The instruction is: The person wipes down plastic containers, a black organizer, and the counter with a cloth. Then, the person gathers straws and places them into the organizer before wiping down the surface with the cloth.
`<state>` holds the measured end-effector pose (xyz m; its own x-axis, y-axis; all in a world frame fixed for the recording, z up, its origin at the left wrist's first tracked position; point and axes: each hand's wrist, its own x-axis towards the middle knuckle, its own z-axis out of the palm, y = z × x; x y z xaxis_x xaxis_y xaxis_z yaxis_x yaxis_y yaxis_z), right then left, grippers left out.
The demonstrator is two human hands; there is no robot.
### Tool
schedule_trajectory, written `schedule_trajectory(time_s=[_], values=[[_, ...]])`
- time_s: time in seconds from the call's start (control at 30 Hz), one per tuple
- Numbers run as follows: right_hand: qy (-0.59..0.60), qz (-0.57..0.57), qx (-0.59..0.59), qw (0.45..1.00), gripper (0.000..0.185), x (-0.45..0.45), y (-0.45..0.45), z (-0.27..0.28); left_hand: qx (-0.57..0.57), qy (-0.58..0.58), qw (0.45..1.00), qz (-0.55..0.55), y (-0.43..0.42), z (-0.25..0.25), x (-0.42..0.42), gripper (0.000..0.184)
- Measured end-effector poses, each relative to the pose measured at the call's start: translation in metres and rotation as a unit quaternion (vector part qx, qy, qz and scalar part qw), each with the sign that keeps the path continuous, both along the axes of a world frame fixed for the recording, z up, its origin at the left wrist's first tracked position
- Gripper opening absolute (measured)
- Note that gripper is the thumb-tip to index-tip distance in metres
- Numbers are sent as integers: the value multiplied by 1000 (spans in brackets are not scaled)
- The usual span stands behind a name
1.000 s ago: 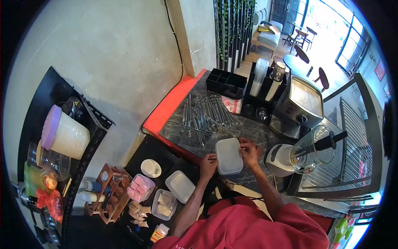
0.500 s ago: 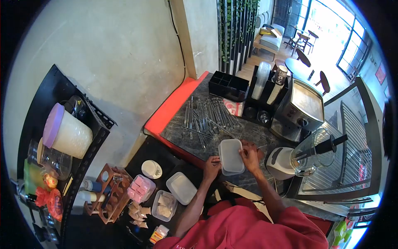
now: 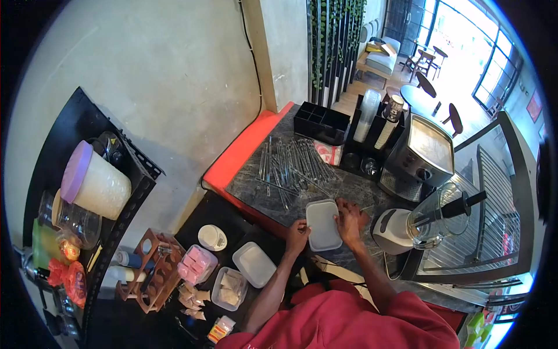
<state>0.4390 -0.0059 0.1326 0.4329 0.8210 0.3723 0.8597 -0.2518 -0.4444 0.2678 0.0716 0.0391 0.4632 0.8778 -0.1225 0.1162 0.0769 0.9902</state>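
Observation:
A pale translucent plastic container (image 3: 324, 225) lies at the front edge of the dark marbled counter (image 3: 250, 189). My left hand (image 3: 298, 234) is at its left side with the fingers closed on the rim. On the right side, my right hand (image 3: 349, 221) grips the container's edge with bent fingers. Many clear straws or sticks (image 3: 290, 166) are spread on the counter just behind it. To the right of my right hand stands a blender (image 3: 395, 230) with a glass jug.
Behind are a black compartment box (image 3: 321, 122), stacked cups (image 3: 367, 115) and a coffee machine (image 3: 415, 154). On the lower left surface are a white round tub (image 3: 212, 238), a container of pink packets (image 3: 196, 264), another pale container (image 3: 254, 263) and a wooden rack (image 3: 152, 279).
The container has shifted slightly down in view, and its two offset outlines now line up. Both hands stay at its sides, with my right hand a little lower.

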Motion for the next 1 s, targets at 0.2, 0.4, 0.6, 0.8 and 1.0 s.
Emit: schedule_trajectory(time_s=[0.2, 0.4, 0.6, 0.8, 1.0], values=[[118, 8, 30, 993, 31, 31, 14, -66, 1, 19, 1000, 15, 4, 1, 3, 31], [56, 9, -73, 996, 34, 12, 7, -9, -50, 51, 995, -74, 23, 2, -1, 47], [-53, 121, -93, 987, 47, 8, 0, -14, 410, 260, 857, -172, 20, 31, -5, 78], [-115, 172, -142, 968, 56, 6, -3, -33, 431, 326, 810, -228, 16, 31, 1, 100], [-128, 167, -182, 961, 57, 4, 2, -29, 431, 337, 806, -228, 17, 33, 2, 107]])
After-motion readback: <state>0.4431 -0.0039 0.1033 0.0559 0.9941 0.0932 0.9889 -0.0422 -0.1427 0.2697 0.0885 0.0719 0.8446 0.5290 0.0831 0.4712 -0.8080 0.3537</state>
